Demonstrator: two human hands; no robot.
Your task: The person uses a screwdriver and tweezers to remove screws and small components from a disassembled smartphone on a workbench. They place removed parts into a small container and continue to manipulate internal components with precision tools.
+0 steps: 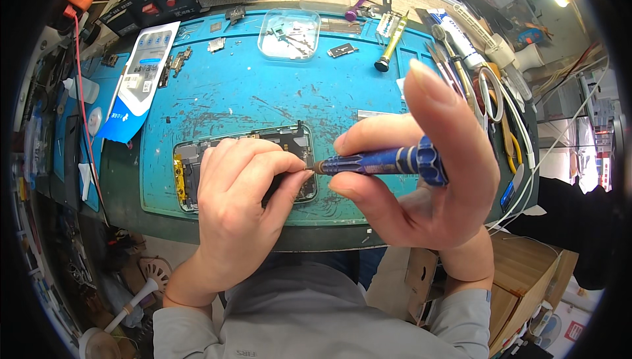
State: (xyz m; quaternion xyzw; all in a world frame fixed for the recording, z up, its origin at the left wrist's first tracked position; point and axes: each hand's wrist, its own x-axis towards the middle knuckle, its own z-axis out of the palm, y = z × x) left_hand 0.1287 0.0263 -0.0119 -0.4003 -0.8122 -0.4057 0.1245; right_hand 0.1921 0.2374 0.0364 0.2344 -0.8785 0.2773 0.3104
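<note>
1. Blue screwdriver (378, 163): it lies in view from the middle toward 3 o'clock. Its long axis runs almost straight across, with the tip toward 9 o'clock, dipping slightly, and the ribbed cap toward 3.
2. Opened phone (284, 140): it lies on the blue mat (224, 82), from the middle toward 9 o'clock. Its long axis runs roughly 9 to 3, with a yellow strip (180, 180) at the 9 o'clock end.
3. Hands: the right hand (438, 214) holds the screwdriver, one finger lifted toward 12. The left hand (237, 191) covers part of the phone, thumb and forefinger narrowed at the screwdriver's tip; whether they grip anything cannot be told.
4. Clear tray (288, 33): near 12 o'clock, with small parts inside.
5. Yellow-green screwdriver (395, 40): at 1 o'clock.
</note>
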